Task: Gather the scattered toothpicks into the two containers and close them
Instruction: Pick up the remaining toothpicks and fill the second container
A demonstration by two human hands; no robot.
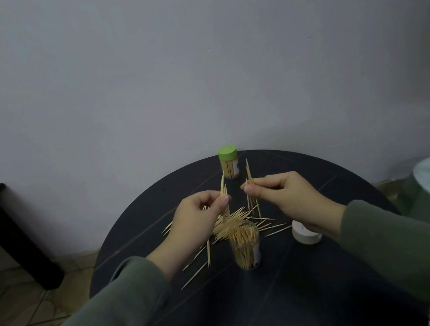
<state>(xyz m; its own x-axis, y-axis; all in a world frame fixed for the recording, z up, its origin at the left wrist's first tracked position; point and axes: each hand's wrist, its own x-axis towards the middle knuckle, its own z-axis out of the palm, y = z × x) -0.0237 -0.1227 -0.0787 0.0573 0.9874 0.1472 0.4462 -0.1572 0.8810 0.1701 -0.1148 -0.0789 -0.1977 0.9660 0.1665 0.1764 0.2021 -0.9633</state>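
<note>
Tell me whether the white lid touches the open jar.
Apart. The head view shows bare dark table between the white lid and the open jar.

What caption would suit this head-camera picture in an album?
Both hands, left hand and right hand, pinch toothpicks above an open container; the green-lidded container stands closed.

We reach both forearms in green sleeves forward, converging over the middle. Our left hand [199, 217] pinches a thin bunch of pale wooden toothpicks [223, 187] upright; our right hand [285, 193] pinches another upright bunch [248, 172], fingers curled.
</note>
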